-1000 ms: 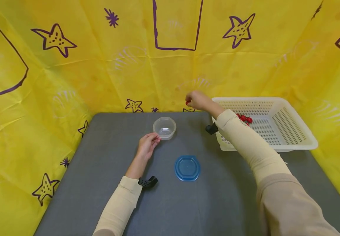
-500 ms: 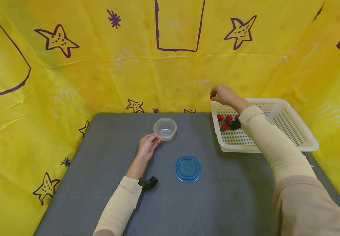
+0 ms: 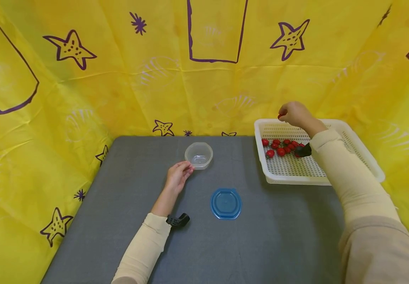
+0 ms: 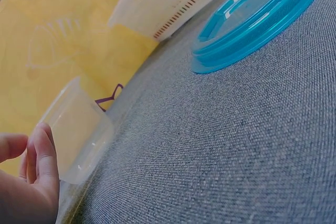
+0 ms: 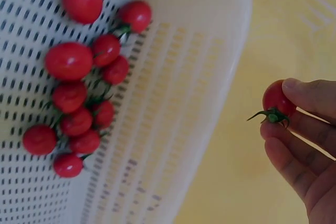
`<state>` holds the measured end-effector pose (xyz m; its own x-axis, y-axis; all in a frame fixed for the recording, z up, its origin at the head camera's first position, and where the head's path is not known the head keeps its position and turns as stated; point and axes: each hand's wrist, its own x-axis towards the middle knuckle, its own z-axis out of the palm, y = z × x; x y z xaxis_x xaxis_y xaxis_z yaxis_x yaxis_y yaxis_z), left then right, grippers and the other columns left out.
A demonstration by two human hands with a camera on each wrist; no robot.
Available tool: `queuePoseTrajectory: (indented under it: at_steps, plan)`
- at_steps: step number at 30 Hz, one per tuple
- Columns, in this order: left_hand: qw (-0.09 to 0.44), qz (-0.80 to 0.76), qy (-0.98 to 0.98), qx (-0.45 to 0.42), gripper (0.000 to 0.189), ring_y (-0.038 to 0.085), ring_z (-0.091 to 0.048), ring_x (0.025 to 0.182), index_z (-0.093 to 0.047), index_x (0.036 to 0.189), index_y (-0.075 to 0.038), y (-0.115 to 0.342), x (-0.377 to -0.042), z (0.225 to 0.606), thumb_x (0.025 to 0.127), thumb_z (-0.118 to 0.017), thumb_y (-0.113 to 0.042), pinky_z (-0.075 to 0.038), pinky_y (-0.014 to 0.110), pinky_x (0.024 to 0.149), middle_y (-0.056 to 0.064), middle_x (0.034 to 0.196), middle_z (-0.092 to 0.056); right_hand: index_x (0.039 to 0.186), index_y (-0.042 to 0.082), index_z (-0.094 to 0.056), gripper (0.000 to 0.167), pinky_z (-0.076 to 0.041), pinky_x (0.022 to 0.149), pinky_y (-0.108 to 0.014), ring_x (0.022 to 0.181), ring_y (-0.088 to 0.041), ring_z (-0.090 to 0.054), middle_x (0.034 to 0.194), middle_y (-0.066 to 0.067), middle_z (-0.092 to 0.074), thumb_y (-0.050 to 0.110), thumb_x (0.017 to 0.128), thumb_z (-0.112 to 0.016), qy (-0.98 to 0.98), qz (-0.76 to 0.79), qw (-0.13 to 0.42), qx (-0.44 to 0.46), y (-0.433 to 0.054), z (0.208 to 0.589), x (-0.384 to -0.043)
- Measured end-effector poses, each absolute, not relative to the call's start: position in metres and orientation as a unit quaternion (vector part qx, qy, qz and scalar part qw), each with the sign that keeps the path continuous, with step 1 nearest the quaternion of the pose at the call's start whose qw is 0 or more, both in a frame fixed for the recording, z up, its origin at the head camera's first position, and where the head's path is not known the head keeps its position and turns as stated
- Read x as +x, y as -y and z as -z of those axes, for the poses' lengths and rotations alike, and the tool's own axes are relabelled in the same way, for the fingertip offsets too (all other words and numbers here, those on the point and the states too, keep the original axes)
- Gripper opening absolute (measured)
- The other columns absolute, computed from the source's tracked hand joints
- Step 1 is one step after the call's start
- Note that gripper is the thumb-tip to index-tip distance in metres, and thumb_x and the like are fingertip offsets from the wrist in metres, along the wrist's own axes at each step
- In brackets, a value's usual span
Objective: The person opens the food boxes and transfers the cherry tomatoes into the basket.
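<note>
My left hand (image 3: 178, 176) holds the near-left rim of a small clear plastic container (image 3: 204, 159), which stands upright on the grey tabletop. Thumb and fingertips meet at its edge in the left wrist view. In my right hand (image 3: 296, 113), a cherry tomato (image 5: 276, 98) with a green stalk is pinched between thumb and fingers. That hand hovers above the back rim of a white perforated basket (image 3: 293, 180). Several more red cherry tomatoes (image 5: 69, 61) lie inside, gathered toward the basket's left and back.
A blue round lid (image 3: 226, 203) lies flat on the grey cloth-covered table (image 3: 126, 197), nearer to me than the container. Yellow patterned curtain (image 3: 211, 94) hangs behind the table and along both sides.
My right hand has moved right, from left of the basket to over its back rim, with the tomato still pinched. More tomatoes show in the basket. The left hand and container stay put.
</note>
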<state>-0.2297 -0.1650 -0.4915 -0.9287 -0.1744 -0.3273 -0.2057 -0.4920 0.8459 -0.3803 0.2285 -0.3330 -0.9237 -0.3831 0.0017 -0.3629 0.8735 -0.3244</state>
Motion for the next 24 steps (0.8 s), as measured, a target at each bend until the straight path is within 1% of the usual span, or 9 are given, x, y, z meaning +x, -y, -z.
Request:
queuePoseTrajectory:
  at_steps: [4,8,11,15,18,21,24]
  plan:
    - [0.011,-0.841,-0.505,-0.194,0.006,0.008,-0.067,0.064,-0.056,0.1,0.002,0.165,-0.23,0.492,0.096,-0.053,0.0,-0.055,0.017,0.064,0.0,0.069,-0.066,0.108,-0.014,-0.061,0.027,-0.052,0.077,-0.05,0.085,-0.04,-0.06,0.106,-0.034,-0.063,0.008,0.091,-0.061,-0.97,0.165,0.042,-0.173,-0.245,0.342,-0.379]
    - [0.012,-0.84,-0.505,-0.199,0.006,0.008,-0.067,0.064,-0.056,0.101,0.002,0.165,-0.23,0.492,0.096,-0.054,-0.001,-0.055,0.017,0.064,0.001,0.07,-0.067,0.107,-0.014,-0.062,0.027,-0.051,0.079,-0.053,0.086,-0.041,-0.059,0.105,-0.034,-0.063,0.007,0.091,-0.06,-0.973,0.149,0.053,-0.167,-0.261,0.351,-0.377]
    - [0.012,-0.839,-0.507,-0.197,0.008,0.008,-0.067,0.065,-0.056,0.103,0.003,0.165,-0.231,0.492,0.096,-0.054,-0.001,-0.055,0.017,0.065,0.0,0.071,-0.067,0.104,-0.014,-0.062,0.025,-0.049,0.081,-0.055,0.087,-0.042,-0.058,0.102,-0.034,-0.064,0.007,0.089,-0.06,-0.976,0.135,0.052,-0.163,-0.274,0.358,-0.376]
    - [0.014,-0.839,-0.506,-0.198,0.006,0.008,-0.067,0.065,-0.056,0.102,0.002,0.165,-0.231,0.492,0.096,-0.054,-0.001,-0.055,0.018,0.065,0.0,0.071,-0.067,0.099,-0.013,-0.064,0.023,-0.049,0.077,-0.053,0.081,-0.039,-0.058,0.095,-0.031,-0.065,0.006,0.087,-0.06,-0.979,0.125,0.057,-0.151,-0.291,0.368,-0.376]
    - [0.015,-0.838,-0.509,-0.197,0.009,0.008,-0.067,0.066,-0.056,0.104,0.004,0.165,-0.231,0.491,0.096,-0.054,-0.001,-0.055,0.017,0.066,0.001,0.071,-0.066,0.096,-0.012,-0.065,0.021,-0.049,0.075,-0.052,0.079,-0.037,-0.058,0.09,-0.028,-0.066,0.006,0.086,-0.061,-0.98,0.122,0.065,-0.145,-0.3,0.375,-0.375]
    - [0.013,-0.837,-0.512,-0.195,0.011,0.008,-0.066,0.066,-0.055,0.106,0.005,0.165,-0.231,0.49,0.096,-0.054,-0.001,-0.055,0.017,0.066,0.001,0.072,-0.066,0.095,-0.011,-0.065,0.02,-0.048,0.076,-0.053,0.081,-0.039,-0.058,0.087,-0.026,-0.067,0.006,0.085,-0.061,-0.98,0.12,0.072,-0.14,-0.307,0.38,-0.376]
    - [0.01,-0.837,-0.511,-0.195,0.006,0.008,-0.066,0.065,-0.056,0.102,0.002,0.165,-0.232,0.49,0.096,-0.054,-0.001,-0.055,0.017,0.065,0.001,0.071,-0.066,0.095,-0.011,-0.065,0.02,-0.047,0.079,-0.055,0.087,-0.043,-0.056,0.087,-0.026,-0.066,0.005,0.084,-0.061,-0.981,0.118,0.084,-0.13,-0.312,0.385,-0.374]
